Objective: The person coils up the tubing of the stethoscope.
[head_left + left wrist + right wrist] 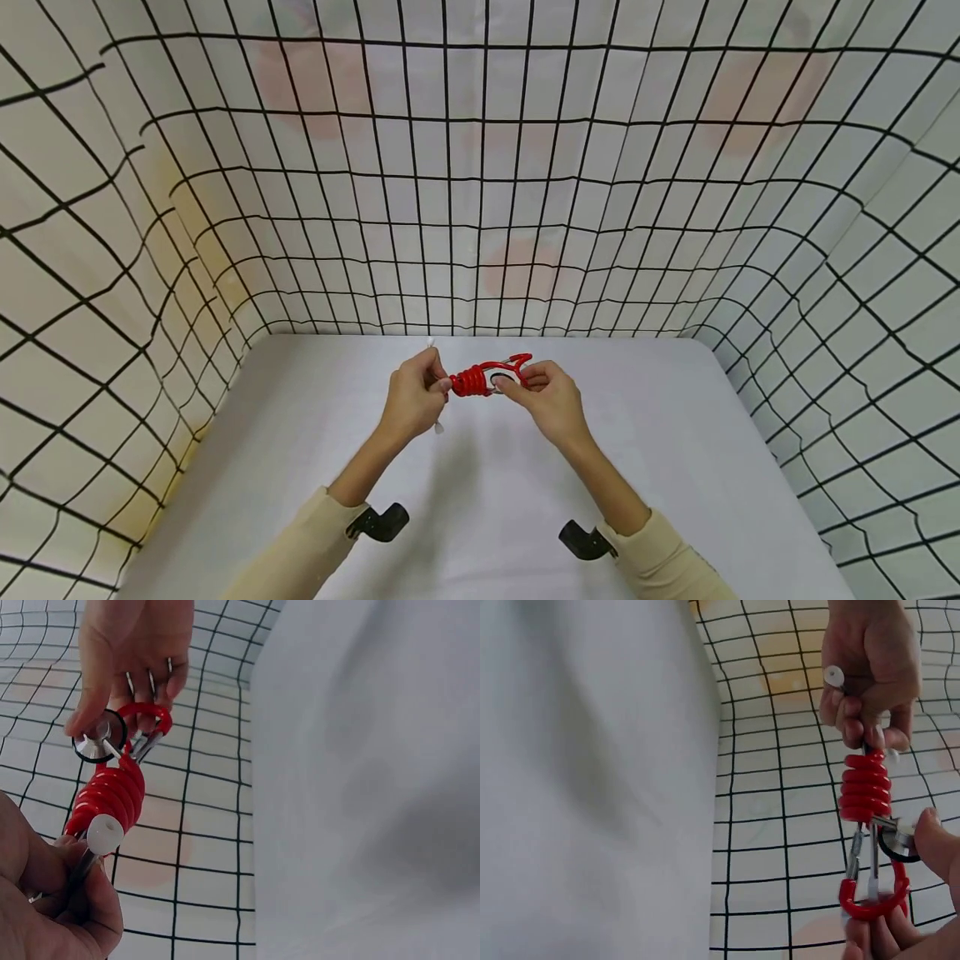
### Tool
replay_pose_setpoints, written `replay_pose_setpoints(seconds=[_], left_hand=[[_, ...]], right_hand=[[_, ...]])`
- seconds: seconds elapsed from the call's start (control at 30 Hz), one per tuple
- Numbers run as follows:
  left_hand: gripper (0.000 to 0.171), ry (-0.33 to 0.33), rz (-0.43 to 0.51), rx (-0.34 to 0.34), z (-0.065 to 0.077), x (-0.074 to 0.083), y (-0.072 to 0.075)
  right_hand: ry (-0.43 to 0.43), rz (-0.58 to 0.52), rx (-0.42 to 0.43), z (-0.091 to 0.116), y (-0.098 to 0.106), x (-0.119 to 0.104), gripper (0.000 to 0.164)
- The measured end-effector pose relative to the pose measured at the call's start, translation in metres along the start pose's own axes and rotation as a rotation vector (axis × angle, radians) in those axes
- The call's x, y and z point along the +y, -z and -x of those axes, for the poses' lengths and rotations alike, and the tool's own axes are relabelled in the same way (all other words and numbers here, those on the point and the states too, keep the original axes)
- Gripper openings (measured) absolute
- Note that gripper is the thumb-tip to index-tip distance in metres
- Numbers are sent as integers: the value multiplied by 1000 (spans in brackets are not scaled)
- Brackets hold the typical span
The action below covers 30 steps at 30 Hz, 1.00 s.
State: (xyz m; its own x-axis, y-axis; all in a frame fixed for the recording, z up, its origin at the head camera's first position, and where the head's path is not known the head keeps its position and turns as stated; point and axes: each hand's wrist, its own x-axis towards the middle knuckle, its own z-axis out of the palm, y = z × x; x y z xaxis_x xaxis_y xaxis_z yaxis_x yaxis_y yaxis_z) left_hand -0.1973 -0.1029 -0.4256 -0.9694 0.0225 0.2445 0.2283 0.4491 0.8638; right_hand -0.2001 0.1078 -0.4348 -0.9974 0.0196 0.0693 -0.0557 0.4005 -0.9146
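Observation:
A stethoscope (471, 382) with red tubing is held up above the white table between both hands. Its tubing is wound into a tight coil (865, 789), with a red loop at one end. My left hand (414, 398) pinches the metal ear tubes at the coil's other end; a white ear tip (105, 835) sticks out past the fingers. With the thumb on the round metal chest piece (91, 744), my right hand (553, 404) grips that end, its fingers at the red loop (870, 909). Part of the ear tubes is hidden by the left fingers.
Black netting (480, 179) rises behind the table (315, 450) and along both sides, with pale fabric behind it. A black wrist camera (382, 522) sits at the left sleeve, another black camera (583, 540) at the right.

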Motion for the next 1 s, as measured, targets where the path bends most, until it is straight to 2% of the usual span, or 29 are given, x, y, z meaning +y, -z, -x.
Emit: replay_pose_setpoints(seconds=[0.17,0.27,0.37,0.57,0.73,0.9,1.0], left_hand=[[19,-5,-6,-7,1,-1,-1],[19,-2,-5,-15,3,0,-1],[20,1,-7,-20,4,1,-2],[21,-5,-18,-14,5,3,-4],[21,-13,-28,-22,7,6,-5],[21,-50,-45,-31,7,9,-5],[20,-56,-50,-21,6,8,-5]], right_hand=[[-82,-64,-85,-3,3,1,46],[-141,-102,-84,-4,4,2,40],[-149,-123,-60,-3,3,2,34],[-24,-48,23,1,0,2,28],[82,91,98,4,-4,4,29],[217,225,203,6,-9,9,26],[298,239,263,6,-11,11,23]])
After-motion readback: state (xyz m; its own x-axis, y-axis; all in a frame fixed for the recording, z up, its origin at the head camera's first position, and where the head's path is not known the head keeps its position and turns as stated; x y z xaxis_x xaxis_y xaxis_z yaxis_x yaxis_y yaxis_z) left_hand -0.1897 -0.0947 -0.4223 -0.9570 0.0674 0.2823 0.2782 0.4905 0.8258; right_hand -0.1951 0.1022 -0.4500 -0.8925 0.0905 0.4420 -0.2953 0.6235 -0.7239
